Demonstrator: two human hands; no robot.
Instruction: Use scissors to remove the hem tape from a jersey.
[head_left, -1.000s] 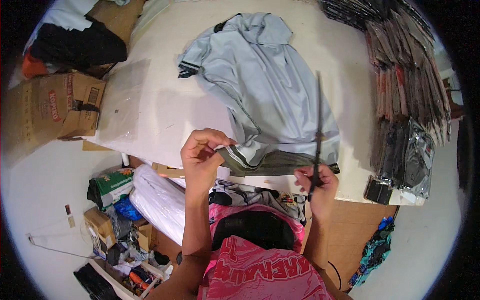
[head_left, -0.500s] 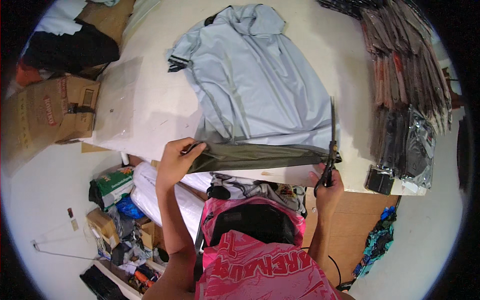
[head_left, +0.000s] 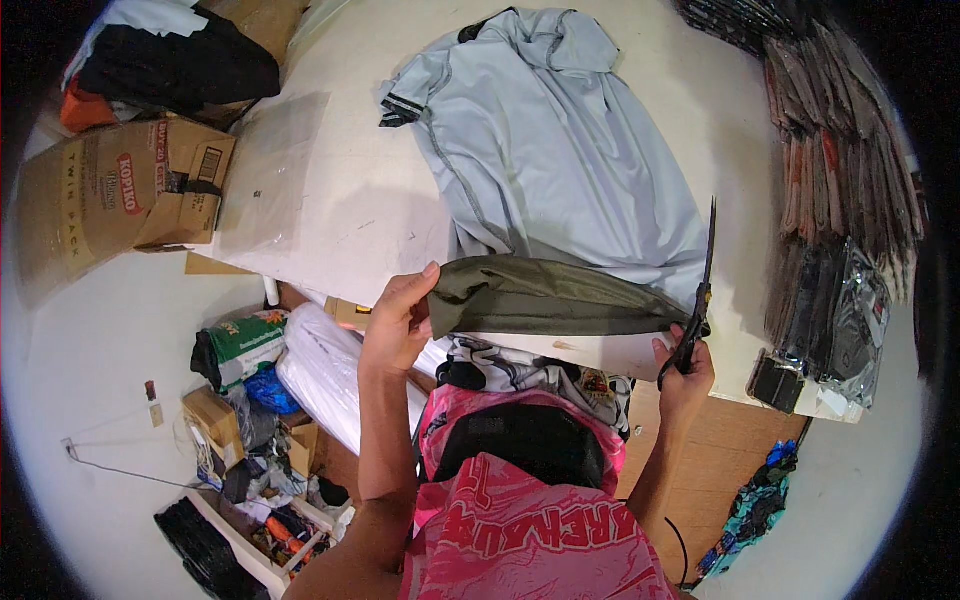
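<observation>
1. Left hand point(head_left: 400, 315), bare, is closed on the left end of an olive-green band point(head_left: 560, 300) at the lower edge of a light grey shirt point(head_left: 570, 160).
2. Right hand point(head_left: 688, 372), also bare, is wrapped around the dark handles of a pair of scissors point(head_left: 706, 290). Its fingers are at the band's right end. The long, narrow blades point up and away from the person, just beside the shirt's lower right corner; whether they are parted is hard to tell from this angle.
3. The shirt lies loosely wrinkled across the middle of a white table point(head_left: 370, 230), collar end farthest from the person. Its band stretches between the two hands, close to the table's near edge.
4. On the table's left side are a clear plastic sheet point(head_left: 275, 170) and, beyond it, a brown cardboard box point(head_left: 110, 195), with black cloth point(head_left: 185, 65) heaped behind.
5. On the right, dark and brownish packets point(head_left: 845, 150) stand in a long overlapping row.
6. Below the table's edge, at left, lie a white plastic-wrapped bundle point(head_left: 322, 370) and a blue bag point(head_left: 270, 390).
</observation>
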